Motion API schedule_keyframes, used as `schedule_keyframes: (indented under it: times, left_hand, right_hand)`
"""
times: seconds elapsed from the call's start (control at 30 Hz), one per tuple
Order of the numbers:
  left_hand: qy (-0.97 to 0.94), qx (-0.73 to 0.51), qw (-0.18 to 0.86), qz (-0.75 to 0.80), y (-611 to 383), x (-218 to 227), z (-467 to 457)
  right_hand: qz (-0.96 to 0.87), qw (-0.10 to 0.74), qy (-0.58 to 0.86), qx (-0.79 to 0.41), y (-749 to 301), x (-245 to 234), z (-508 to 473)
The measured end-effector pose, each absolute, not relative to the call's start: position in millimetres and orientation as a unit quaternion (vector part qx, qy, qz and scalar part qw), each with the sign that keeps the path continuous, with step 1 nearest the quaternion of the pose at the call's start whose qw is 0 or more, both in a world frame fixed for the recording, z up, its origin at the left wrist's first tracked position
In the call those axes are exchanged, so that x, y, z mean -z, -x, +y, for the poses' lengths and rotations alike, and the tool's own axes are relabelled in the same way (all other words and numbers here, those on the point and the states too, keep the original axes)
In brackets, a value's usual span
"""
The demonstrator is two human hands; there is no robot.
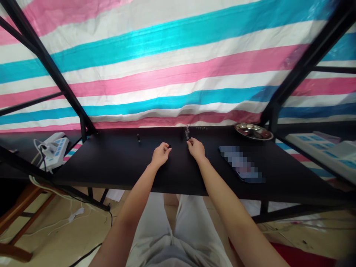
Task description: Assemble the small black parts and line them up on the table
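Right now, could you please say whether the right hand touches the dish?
Apart: the head view shows black tabletop between the right hand and the dish.

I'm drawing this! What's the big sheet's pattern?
The sheet has pink, white and blue stripes: see head view.

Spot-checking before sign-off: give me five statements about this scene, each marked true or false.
1. The metal dish is near the black table's far right corner. True.
2. The right hand is near a cluster of small pale pieces. True.
3. The hands are clasped together. False: the left hand and right hand are apart.
4. The pixelated blue item lies left of the hands. False: it lies to their right.
5. The small dark stick lies left of the left hand. True.
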State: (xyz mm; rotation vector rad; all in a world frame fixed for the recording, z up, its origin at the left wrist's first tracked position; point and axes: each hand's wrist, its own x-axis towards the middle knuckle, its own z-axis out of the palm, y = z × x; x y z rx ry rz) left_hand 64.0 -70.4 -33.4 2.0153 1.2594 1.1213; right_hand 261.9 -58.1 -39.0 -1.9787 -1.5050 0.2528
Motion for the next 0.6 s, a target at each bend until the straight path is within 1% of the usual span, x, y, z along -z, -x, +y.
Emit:
schedule_keyframes:
  times: [0.2,0.4,0.5,0.6]
  left_hand:
    - [-0.74,-0.421,0.251,0.46,-64,31,-72]
    - [-0.739,-0.421,0.247,0.464,-64,30,-71]
    - [-0.736,-0.427,0.255,0.459,-65,27,-72]
    - [-0.712,-0.451,0.298,0.448,-69,24,-74]
  right_hand:
    - [-0.571,0.303,0.759,-0.079,-266,38,-44]
    - [-0.602,0.26,0.753,-0.056,-267,40,-37]
    - [-0.592,0.266,0.759,-0.056,-268,42,-36]
    - [-0.582,0.279,0.761,-0.061,-269,43,-35]
